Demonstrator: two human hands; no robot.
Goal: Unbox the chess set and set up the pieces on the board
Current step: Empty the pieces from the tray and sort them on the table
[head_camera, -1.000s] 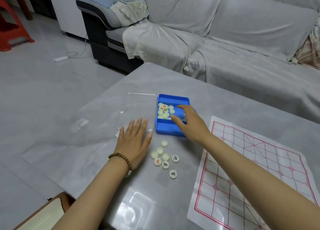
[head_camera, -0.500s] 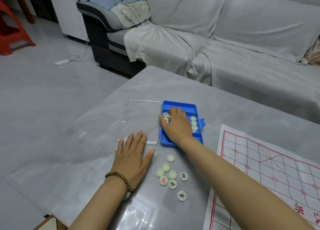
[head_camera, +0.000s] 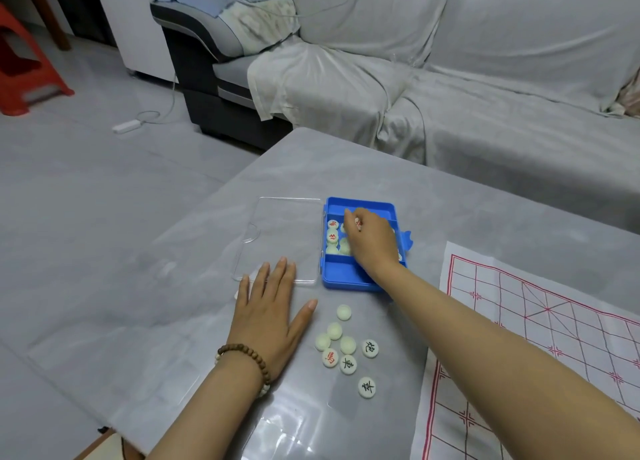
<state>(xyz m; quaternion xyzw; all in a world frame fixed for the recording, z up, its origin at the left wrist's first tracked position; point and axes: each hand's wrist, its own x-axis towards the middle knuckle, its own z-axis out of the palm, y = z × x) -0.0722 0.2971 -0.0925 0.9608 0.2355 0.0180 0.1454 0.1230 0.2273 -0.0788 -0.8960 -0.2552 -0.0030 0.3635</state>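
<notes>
1. The right hand [head_camera: 372,241] is seen reaching into the blue box [head_camera: 341,274], fingers curled down over its middle compartment. Its grip is closed on a red-marked piece [head_camera: 357,222], glimpsed between the fingertips.
2. More pale round pieces [head_camera: 332,235] are seen in that same compartment, just beside the hand and partly hidden under it. Two of them are turned up to show red characters.
3. The clear lid [head_camera: 282,238] is laid open and flat on the grey desk [head_camera: 166,307], joined to the box's left side.
4. The left hand [head_camera: 273,317] is pressed palm-down on the desk with its fingers straight and spread, the grip released. The fingertips are placed at the lid's near edge, and a bead bracelet [head_camera: 247,357] is worn on the wrist.
5. Eight loose pieces [head_camera: 347,345] are scattered on the desk near the box, between the left thumb and the right forearm. Four are shown blank, three are marked in black and one in red.
6. The paper board [head_camera: 540,335], printed with a red grid, is spread on the desk at the right and is partly hidden by the right forearm.
7. A cloth-draped sofa [head_camera: 485,79] is seen beyond the desk, and a red stool [head_camera: 20,75] at the far left on the floor.
</notes>
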